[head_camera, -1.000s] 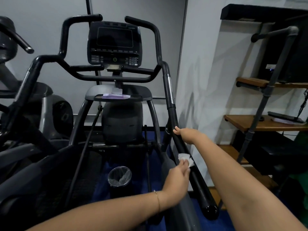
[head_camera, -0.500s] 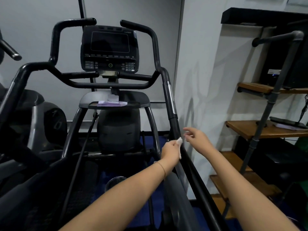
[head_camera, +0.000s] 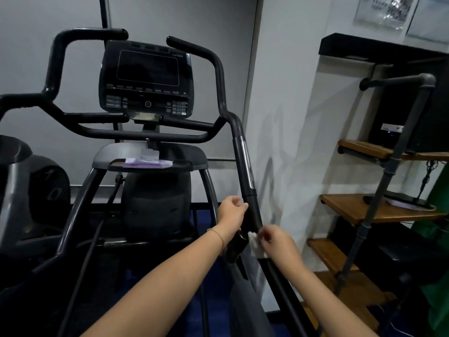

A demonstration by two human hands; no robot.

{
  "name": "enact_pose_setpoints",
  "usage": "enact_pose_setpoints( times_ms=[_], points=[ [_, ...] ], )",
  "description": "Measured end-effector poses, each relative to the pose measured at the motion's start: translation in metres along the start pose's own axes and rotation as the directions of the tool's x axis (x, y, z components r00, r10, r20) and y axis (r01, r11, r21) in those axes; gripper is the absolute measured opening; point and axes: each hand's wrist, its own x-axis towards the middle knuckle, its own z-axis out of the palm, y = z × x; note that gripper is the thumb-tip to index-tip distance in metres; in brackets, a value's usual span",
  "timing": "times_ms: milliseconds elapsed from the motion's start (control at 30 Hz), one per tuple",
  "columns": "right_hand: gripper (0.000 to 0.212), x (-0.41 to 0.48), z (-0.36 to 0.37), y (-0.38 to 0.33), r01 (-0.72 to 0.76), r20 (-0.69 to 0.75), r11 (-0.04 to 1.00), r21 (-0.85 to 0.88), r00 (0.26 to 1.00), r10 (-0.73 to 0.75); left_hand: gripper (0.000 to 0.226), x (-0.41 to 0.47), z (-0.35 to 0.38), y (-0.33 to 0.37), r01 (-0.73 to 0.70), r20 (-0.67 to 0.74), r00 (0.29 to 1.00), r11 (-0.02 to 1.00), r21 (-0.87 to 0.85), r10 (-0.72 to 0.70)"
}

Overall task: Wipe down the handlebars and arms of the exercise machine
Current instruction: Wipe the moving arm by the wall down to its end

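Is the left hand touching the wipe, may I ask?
Apart. Head view: the left hand sits higher, with black arm showing between it and the wipe in the right hand.

Now the white wipe in the right hand, left hand higher beside the machine arm

Both bare arms reach forward. The left hand is farther out with its fingers curled; its grip is unclear. The right hand pinches a white wipe.
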Motion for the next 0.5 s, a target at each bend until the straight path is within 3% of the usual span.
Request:
enact_pose_setpoints(
  times_ms=[67,167,300,500],
  points=[
    [0.008,0.000,0.009,0.008,0.056,0.008,0.994,-0.095,0.998,-0.055,0.045,0.011,0.000,0.007,-0.020,-0.004,1.000,0.999,0.034,0.020],
    [0.013,0.013,0.012,0.003,0.090,-0.100,0.990,-0.113,0.990,-0.101,0.056,0.029,0.002,0.020,-0.082,0.005,0.997,0.993,0.085,0.082],
    [0.024,0.036,0.010,-0.016,0.098,-0.181,0.992,-0.076,0.977,-0.111,0.055,0.051,0.002,0.041,-0.155,0.017,0.988,0.979,0.134,0.154],
    [0.014,0.046,0.017,-0.001,0.155,-0.263,0.986,-0.061,0.950,-0.166,0.055,0.079,-0.002,0.049,-0.088,0.067,0.995,0.968,0.236,0.074]
  ],
)
